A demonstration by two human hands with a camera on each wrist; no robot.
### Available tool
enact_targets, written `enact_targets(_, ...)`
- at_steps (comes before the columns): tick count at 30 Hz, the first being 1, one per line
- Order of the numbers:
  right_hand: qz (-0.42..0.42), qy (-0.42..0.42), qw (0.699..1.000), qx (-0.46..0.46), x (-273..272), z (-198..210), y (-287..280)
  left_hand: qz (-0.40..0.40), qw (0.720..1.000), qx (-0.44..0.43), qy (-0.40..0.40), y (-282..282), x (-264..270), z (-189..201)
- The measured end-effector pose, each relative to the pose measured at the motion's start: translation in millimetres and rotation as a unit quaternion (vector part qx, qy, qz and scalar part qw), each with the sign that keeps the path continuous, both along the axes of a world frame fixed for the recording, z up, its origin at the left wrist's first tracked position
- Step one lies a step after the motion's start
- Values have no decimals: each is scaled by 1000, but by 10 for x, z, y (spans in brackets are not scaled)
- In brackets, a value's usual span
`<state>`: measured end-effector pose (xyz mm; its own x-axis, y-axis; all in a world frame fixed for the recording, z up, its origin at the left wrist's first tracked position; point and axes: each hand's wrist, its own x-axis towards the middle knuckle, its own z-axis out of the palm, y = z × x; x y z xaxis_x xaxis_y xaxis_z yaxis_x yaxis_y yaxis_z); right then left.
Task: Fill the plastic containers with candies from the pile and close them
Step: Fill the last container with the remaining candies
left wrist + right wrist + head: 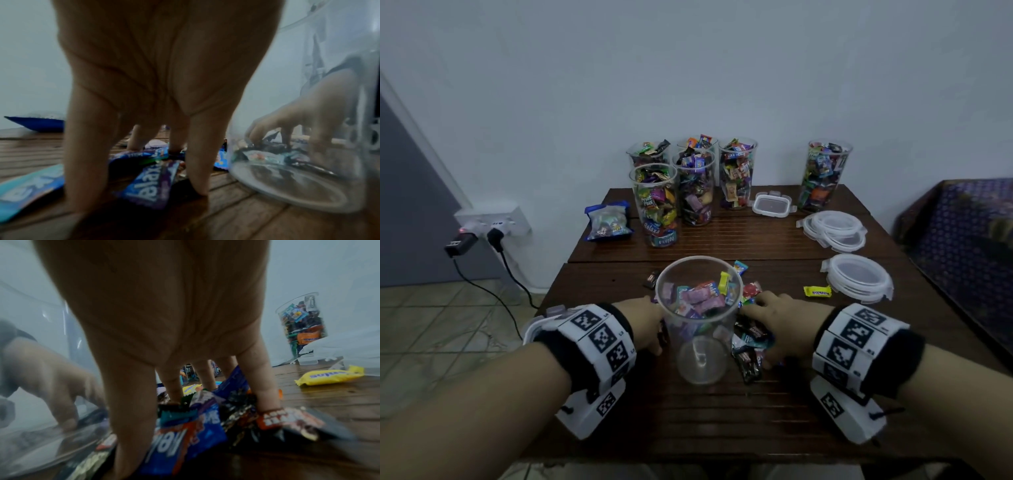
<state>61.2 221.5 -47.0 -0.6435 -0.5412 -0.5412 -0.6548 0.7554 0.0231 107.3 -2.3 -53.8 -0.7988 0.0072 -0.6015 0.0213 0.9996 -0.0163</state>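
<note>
Candies in bright mixed wrappers (748,346) lie in a loose pile on the dark brown slatted wooden bench (722,421), spread round a tall clear plastic container (699,318) that stands upright and empty right in front of you. Your left hand (643,325) is down on the wrappers just left of that container, fingers (86,162) spread and pointing down with their tips on the bench among blue and purple packets (152,185); it is released, gripping nothing. Your right hand (780,322) sits on the pile just right of the container, fingers (131,402) splayed down into the wrappers; whether any fingertip has pinched a candy you cannot tell from these views. One yellow-wrapped candy (817,292) lies apart, to the right of the pile. Six clear plastic containers, filled with candies and unlidded, stand at the far edge: five in a cluster (688,192), the sixth (823,176) well to the right. Round clear snap lids lie on the right side in two stacks (835,228) (858,277), with a small rectangular clear lidded box (772,205) behind them. A blue candy bag (607,222) rests at the far left.
</note>
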Motion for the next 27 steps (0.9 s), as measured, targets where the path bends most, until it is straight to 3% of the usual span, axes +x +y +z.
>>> enact_targets(5,3,34,999,-28,-4,4,15,-41,997,-41,44,2,-20,-10)
enact_targets(12,11,60,997,-46,-10,65,49,-14,989,-56,134,48,-6,-1)
enact_targets(19,4,65,996,-58,-8,121,82,38,990,-39,133,16,-39,58)
enact_targets(27,-49,94,975,-196,-91,425,151,104,981,-14,166,-113,-13,149)
